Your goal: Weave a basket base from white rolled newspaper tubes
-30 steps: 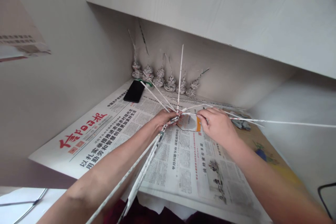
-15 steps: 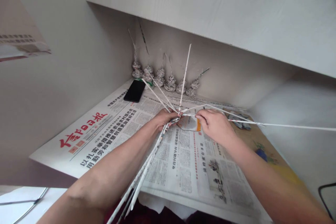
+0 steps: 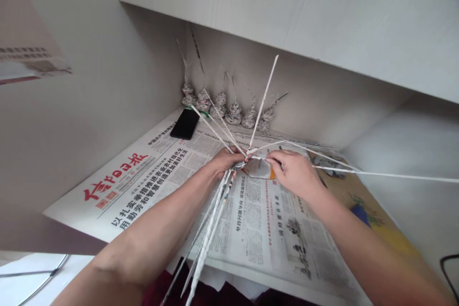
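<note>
My left hand (image 3: 229, 160) pinches a small woven hub where several rolled newspaper strips meet. From it, one white paper strip (image 3: 263, 100) points up and away, others slant to the upper left, and a bundle of paper strips (image 3: 213, 222) hangs toward me past the table edge. To the right, my right hand (image 3: 289, 167) is closed on one strip, with the stretch between both hands nearly level. A long strip (image 3: 394, 175) runs on beyond the right hand to the frame's edge. An orange-and-white piece (image 3: 267, 170) lies beneath the hands.
Several gourd-shaped woven paper pieces (image 3: 234, 114) stand along the back wall, with a black phone (image 3: 185, 124) in front of them. Loose paper strips (image 3: 304, 143) lie behind my hands. Newspaper (image 3: 158, 186) covers the table; a low overhanging panel (image 3: 287, 14) and side walls enclose it.
The upright strip has tilted to the right, and the hanging bundle has swung right and spread apart. Both hands keep their grips in nearly the same place.
</note>
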